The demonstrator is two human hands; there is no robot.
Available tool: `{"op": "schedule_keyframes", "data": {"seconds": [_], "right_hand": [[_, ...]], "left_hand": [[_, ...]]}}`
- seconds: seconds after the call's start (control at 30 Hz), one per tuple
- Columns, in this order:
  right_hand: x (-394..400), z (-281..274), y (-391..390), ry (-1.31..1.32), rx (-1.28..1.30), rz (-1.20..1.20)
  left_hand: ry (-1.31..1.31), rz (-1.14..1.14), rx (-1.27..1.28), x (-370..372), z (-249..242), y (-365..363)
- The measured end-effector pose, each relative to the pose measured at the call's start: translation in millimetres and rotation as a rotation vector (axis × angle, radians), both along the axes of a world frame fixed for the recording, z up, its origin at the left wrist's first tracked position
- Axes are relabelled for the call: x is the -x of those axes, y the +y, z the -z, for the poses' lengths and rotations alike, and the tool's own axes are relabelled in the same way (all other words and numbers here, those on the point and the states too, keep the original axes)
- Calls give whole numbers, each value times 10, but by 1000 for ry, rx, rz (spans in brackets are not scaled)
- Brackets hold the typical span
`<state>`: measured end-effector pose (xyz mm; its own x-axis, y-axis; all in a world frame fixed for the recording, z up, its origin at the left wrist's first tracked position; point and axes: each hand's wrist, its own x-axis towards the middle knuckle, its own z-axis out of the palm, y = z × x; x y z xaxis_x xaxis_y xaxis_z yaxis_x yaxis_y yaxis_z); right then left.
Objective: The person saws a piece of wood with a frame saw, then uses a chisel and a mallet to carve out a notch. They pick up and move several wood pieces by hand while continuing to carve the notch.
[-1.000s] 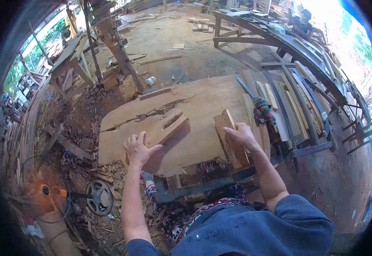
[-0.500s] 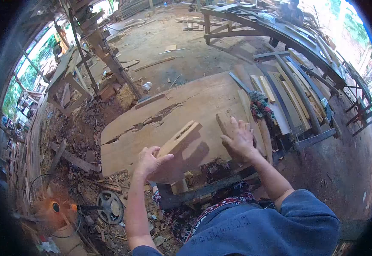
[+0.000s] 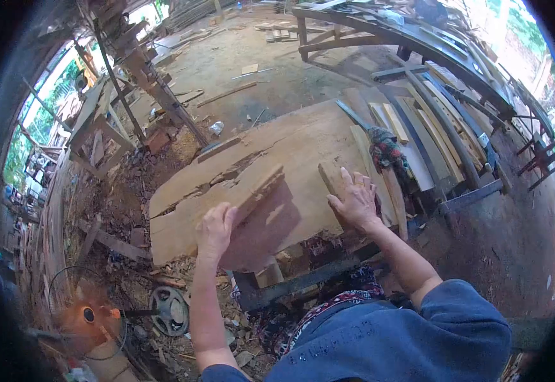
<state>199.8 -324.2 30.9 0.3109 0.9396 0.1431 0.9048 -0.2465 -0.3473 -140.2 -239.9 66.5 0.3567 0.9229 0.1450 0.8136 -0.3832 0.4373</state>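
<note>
My left hand (image 3: 216,229) is closed round the near end of a wooden piece (image 3: 258,194), tilted above a wide cracked board (image 3: 315,137) and casting a shadow on it. On the right side of the board, my right hand (image 3: 355,202) rests with spread fingers on a second wooden piece (image 3: 333,181), which lies on the board. Just right of that hand is a bundled dark cloth (image 3: 389,153) beside a saw blade (image 3: 352,116).
Wood strips (image 3: 440,127) lie on a rack at the right. A long workbench (image 3: 379,39) stands behind. A spinning fan (image 3: 87,314) and a wheel (image 3: 170,311) are at the lower left. A post (image 3: 156,83) rises at the left.
The wooden piece in my left hand has turned, so its slotted face no longer shows, and that hand has shifted slightly left. My right hand remains on its piece. The view has shifted a little.
</note>
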Motion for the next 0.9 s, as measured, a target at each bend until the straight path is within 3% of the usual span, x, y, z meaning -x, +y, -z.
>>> {"op": "schedule_keyframes", "data": {"seconds": [0.07,0.17,0.3,0.47,0.67,0.9], "right_hand": [[-4,20,6,0,1,7],[-14,52,7,-12,-7,7],[-16,33,1,13,-15,-1],[-10,18,12,4,-1,8],[-7,42,12,-1,7,10],[4,7,23,10,29,14]], "left_hand": [[41,-164,-181,-59,80,77],[98,-219,-268,-54,164,222],[85,-207,-269,-39,172,346],[47,-259,-63,-79,184,404],[-67,-240,-160,-98,482,379],[-96,-255,-168,-130,393,307]]}}
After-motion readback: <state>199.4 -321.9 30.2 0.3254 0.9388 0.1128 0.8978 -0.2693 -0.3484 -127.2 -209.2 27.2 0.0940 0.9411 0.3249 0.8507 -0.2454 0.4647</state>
